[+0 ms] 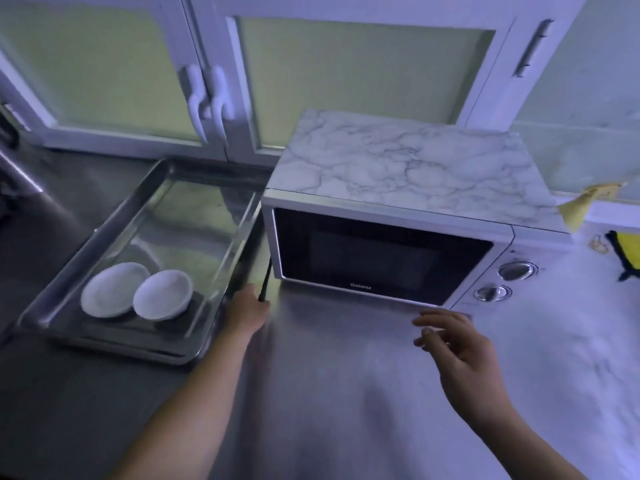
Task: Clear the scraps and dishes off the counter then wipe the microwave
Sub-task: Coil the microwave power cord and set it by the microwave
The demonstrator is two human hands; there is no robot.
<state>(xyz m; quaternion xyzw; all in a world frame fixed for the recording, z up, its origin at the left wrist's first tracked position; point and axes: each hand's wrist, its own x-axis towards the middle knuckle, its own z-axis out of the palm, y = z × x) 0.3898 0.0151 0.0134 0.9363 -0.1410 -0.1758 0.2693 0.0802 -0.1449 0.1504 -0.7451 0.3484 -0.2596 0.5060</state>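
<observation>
My left hand (247,306) sits between the steel tray (194,209), two white bowls (162,294) in its near corner, and the white marble-topped microwave (381,258), by a thin black stick (265,280); grip unreadable. Right hand (457,348) hovers, fingers loose.

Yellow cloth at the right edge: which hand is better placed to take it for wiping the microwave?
Probably the right hand: it hovers open and empty before the microwave, on the side of the yellow cloth. The left hand is at the tray, on the microwave's far side, its fingers hidden.
</observation>
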